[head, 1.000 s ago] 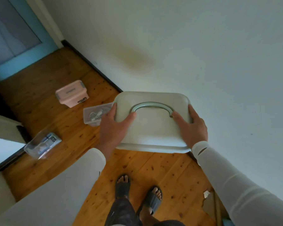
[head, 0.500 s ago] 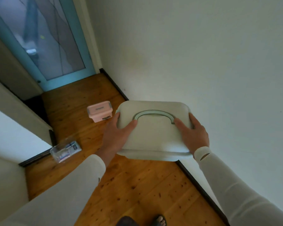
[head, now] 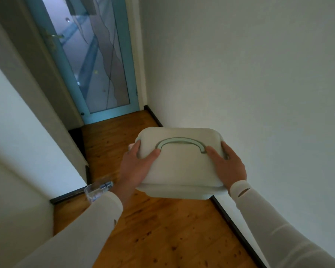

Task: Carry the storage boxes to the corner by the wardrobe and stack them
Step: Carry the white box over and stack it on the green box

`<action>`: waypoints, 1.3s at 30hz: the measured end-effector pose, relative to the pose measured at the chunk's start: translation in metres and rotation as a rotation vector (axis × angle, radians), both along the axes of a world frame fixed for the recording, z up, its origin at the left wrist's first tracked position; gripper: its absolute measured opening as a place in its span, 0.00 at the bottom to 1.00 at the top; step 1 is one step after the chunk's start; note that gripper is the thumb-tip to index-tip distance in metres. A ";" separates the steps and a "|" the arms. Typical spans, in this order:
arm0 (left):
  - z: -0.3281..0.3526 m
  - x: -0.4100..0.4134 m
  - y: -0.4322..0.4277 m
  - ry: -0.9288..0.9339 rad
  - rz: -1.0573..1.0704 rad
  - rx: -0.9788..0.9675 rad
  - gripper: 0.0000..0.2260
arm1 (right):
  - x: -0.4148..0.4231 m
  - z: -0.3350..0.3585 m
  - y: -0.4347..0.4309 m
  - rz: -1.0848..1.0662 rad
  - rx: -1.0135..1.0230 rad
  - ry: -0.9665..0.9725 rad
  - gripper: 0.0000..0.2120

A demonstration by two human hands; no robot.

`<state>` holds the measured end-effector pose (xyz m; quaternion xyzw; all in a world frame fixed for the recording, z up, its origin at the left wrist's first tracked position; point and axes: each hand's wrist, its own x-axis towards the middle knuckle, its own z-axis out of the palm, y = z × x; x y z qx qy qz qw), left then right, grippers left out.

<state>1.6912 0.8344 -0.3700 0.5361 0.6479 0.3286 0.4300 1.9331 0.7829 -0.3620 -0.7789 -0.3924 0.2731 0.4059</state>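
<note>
Above the wooden floor, near the middle of the view, a person is holding a pale box in both hands, clear of the ground and close to the white wall on the right. The left hand is gripping the box's left end: its thumb is lying on the lid, pointing toward the near end of the handle, while its fingers are curling round the far left corner. The right hand is gripping the right end in the same way, its thumb resting on the lid just beside the handle's other end and its fingers wrapping over the right edge. The green handle is lying flat on the lid as an arch between the two thumbs. The box is sitting roughly level, lid up. White sleeves are covering both arms to the wrists. Down on the floor to the left, a clear box is lying near the foot of the left wall, partly hidden behind the left sleeve. A dark skirting is running along the foot of the right wall. A blue-framed glass door is standing at the far end of the passage.
</note>
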 end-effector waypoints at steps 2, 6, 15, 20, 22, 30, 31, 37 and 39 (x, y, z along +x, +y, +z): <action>0.005 -0.015 -0.007 0.001 0.053 0.008 0.40 | -0.014 0.006 0.003 0.048 0.008 -0.001 0.36; 0.012 -0.034 -0.018 0.018 0.137 0.029 0.40 | -0.030 0.016 0.008 0.126 0.034 -0.001 0.34; 0.024 -0.064 -0.060 0.048 0.365 0.048 0.39 | -0.060 0.031 0.022 0.371 0.087 0.032 0.33; 0.028 -0.072 -0.086 0.044 0.465 0.105 0.36 | -0.074 0.034 0.025 0.482 0.102 0.068 0.32; 0.030 -0.075 -0.096 0.047 0.503 0.119 0.36 | -0.079 0.035 0.024 0.523 0.104 0.088 0.31; 0.030 -0.088 -0.132 0.064 0.660 0.140 0.38 | -0.100 0.039 0.018 0.655 0.100 0.138 0.30; 0.030 -0.089 -0.138 0.055 0.686 0.141 0.38 | -0.103 0.038 0.017 0.674 0.095 0.136 0.29; 0.023 -0.099 -0.173 0.010 0.822 0.127 0.39 | -0.126 0.035 0.006 0.778 0.059 0.173 0.29; 0.022 -0.104 -0.187 0.003 0.873 0.113 0.39 | -0.138 0.034 0.002 0.816 0.052 0.180 0.29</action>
